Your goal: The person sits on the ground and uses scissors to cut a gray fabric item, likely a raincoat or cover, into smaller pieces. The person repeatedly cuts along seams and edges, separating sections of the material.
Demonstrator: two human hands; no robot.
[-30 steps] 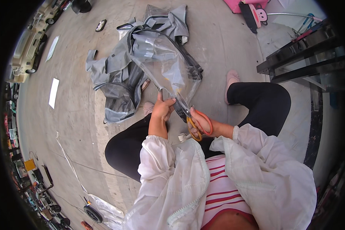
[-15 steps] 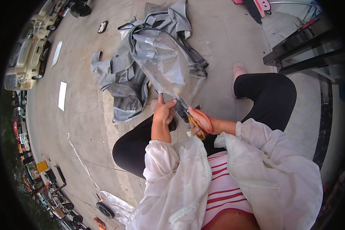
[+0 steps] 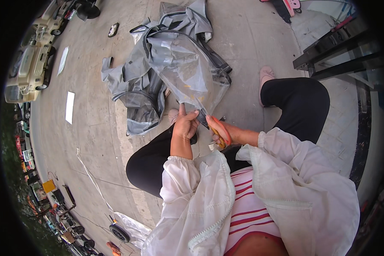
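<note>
At the far left a cream vehicle stands, and a white flat rectangle lies on the concrete floor. Toward the middle, ahead of me and a little left, a rumpled grey fabric bundle spreads out, joined by folds to the clear sheet.

My left hand has thumb and fingers pinched on the near end of that sheet, close to a dark strip. The sheet lies beyond both my hands, its long axis running away from my grip and slightly left; my left hand is the nearer one to it.

Just to the right, my right hand is closed around the handles of the scissors. Their long axis slants from my right palm up and left, toward the gathered sheet end and my left fingertips. I cannot tell whether the blades are apart or together.

Farther right is my bent knee, then a black metal frame.
</note>
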